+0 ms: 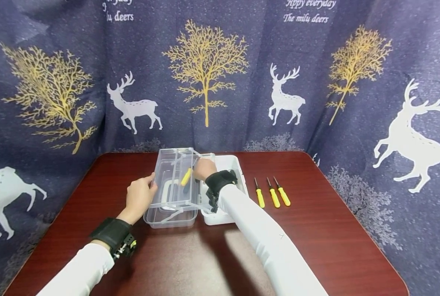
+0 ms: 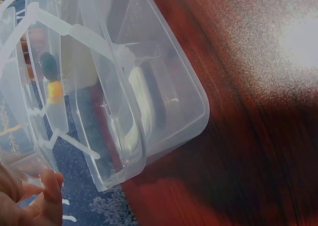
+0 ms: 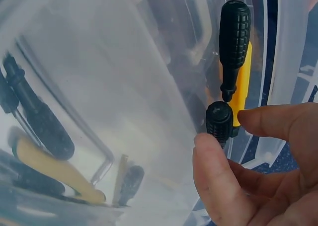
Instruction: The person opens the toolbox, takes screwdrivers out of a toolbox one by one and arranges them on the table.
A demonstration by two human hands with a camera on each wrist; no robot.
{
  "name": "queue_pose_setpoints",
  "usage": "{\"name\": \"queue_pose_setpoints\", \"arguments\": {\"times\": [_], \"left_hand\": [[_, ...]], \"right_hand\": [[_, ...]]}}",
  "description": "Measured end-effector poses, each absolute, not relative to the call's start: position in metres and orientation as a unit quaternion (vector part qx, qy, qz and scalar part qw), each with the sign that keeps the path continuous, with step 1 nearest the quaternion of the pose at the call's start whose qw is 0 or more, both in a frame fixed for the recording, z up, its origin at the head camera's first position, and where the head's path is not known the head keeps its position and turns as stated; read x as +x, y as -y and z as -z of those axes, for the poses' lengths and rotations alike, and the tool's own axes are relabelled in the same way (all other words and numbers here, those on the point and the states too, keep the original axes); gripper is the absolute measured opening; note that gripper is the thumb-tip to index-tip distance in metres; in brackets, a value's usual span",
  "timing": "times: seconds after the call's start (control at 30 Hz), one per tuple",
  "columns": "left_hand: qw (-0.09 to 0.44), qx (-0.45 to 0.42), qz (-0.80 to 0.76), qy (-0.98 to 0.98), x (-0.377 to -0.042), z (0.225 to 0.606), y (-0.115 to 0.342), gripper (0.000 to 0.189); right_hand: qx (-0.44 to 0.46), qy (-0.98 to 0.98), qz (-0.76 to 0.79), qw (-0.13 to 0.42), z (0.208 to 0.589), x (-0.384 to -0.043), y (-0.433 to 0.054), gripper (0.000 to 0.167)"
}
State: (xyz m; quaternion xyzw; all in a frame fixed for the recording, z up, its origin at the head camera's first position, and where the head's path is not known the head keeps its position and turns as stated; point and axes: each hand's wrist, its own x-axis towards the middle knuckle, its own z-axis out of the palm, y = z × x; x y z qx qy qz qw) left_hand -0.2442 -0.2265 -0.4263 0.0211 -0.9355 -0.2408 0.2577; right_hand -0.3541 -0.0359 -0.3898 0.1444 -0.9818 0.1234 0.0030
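Note:
A clear plastic toolbox (image 1: 169, 220) stands left of centre on the table, its divided upper tray (image 1: 168, 185) raised on hinged arms. My left hand (image 1: 140, 195) holds the tray's left edge; in the left wrist view its fingers (image 2: 49, 191) curl at a clear plastic edge. My right hand (image 1: 205, 168) is at the tray's right side. In the right wrist view, its thumb and finger pinch a black screwdriver handle (image 3: 219, 117) over a narrow compartment. Another black screwdriver handle (image 3: 234, 42) and a yellow screwdriver handle (image 3: 243, 82) lie there.
A white basket (image 1: 220, 220) stands right of the toolbox, partly under a clear tray section. Black handles (image 3: 47, 129) and a tan handle (image 3: 54, 169) show blurred through plastic. Three yellow-handled screwdrivers (image 1: 273, 197) lie farther right. A patterned curtain (image 1: 227, 98) hangs behind the table.

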Motion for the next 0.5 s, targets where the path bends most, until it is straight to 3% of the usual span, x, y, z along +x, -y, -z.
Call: {"name": "queue_pose_setpoints", "arguments": {"times": [0.5], "left_hand": [[0.240,0.028,0.245,0.939,-0.2438,0.4244,0.2267,0.039]], "right_hand": [[0.137,0.981,-0.135,-0.007,0.3953,-0.3570,0.0380,0.018]]}}
